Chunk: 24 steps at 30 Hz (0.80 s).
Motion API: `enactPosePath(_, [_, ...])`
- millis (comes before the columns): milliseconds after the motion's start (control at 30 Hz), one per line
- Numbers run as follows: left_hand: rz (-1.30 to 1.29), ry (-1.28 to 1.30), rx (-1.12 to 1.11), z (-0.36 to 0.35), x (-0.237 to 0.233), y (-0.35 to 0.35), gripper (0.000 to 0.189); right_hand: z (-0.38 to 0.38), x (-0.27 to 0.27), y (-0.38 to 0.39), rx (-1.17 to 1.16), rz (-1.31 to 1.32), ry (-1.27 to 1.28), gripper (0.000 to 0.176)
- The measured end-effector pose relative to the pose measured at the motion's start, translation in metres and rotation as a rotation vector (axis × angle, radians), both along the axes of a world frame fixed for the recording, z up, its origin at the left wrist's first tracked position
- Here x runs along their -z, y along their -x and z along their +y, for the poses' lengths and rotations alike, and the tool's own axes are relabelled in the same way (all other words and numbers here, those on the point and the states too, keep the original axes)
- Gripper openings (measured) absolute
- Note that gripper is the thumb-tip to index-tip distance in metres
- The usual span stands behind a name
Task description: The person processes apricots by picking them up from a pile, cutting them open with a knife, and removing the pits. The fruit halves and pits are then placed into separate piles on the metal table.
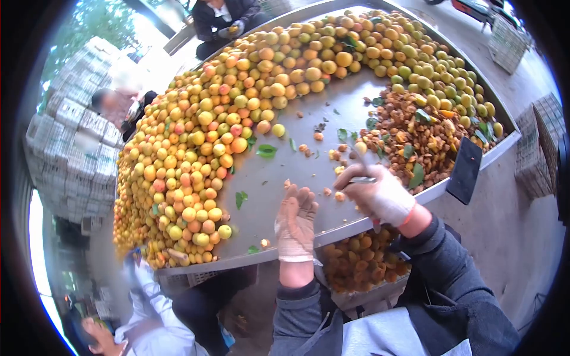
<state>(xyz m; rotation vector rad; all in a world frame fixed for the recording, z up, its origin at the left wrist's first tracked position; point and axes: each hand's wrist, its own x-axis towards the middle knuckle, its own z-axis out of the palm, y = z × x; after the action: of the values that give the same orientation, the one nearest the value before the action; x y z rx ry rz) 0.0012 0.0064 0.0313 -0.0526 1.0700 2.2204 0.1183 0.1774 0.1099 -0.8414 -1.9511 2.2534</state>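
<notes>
My left hand (296, 222), in a pale work glove, is held over the near edge of the metal table (279, 202) with its fingers stretched out and nothing in them. In my right hand (380, 193), also gloved, the fingers are wrapped round a knife (363, 179); its blade is smeared by motion. Near the right hand, loose apricot pits (339, 196) lie scattered. Beyond it is a heap of brown pits (409, 130) mixed with leaves and yellow scraps. Whole apricots (196, 172) cover the left and far sides of the table.
A dark phone (465, 171) rests on the table's right rim. Below the near edge stands a container of apricot halves (362, 261). A co-worker (148, 314) sits at the left, with others farther round the table. Stacked crates (74, 136) rise behind; more crates (537, 145) stand right.
</notes>
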Motion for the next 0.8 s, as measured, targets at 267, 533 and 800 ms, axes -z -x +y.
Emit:
enactPosePath(267, [0.080, 0.128, 0.063, 0.013, 0.005, -0.001, 0.038, -0.011, 0.040, 0.008, 0.326, 0.052, 0.743, 0.017])
enactPosePath(533, [0.296, 0.544, 0.072, 0.035, -0.014, 0.057, 0.049, 0.010, 0.002, 0.017, 0.261, 0.150, 0.236, 0.019])
enactPosePath(800, [1.221, 1.785, -0.273, 0.039, 0.000, 0.228, 0.073, 0.029, 0.002, 0.035, 0.326, 0.097, 0.094, 0.015])
